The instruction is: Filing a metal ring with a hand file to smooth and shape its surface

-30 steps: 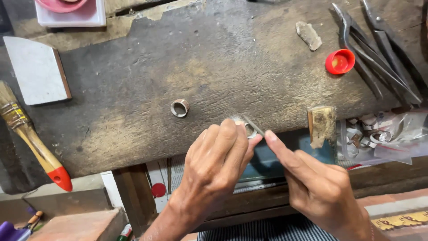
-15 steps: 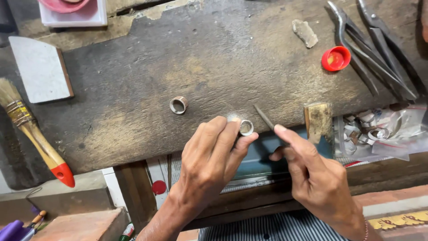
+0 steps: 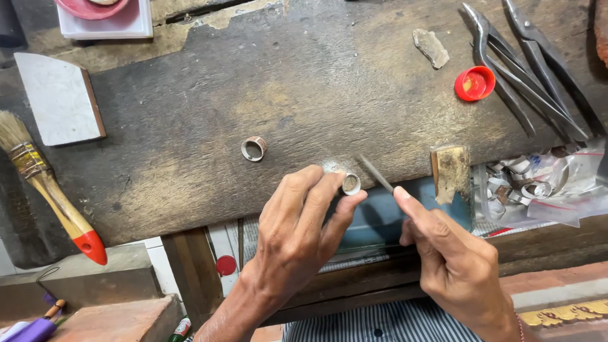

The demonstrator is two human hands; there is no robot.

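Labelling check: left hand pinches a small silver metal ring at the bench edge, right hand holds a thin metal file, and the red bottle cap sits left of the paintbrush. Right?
One slip. The red bottle cap lies at the far right beside the dark metal pliers, nowhere near the wooden paintbrush. The head view shows it. The left hand does pinch the small silver metal ring; the right hand holds the thin metal file.

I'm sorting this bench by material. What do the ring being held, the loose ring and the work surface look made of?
Held ring: silvery metal, pale dull shine.
Loose ring: metal too, with a coppery outer tint; the alloy is unclear.
Bench top: dark, worn wood, grain and scuffs visible.
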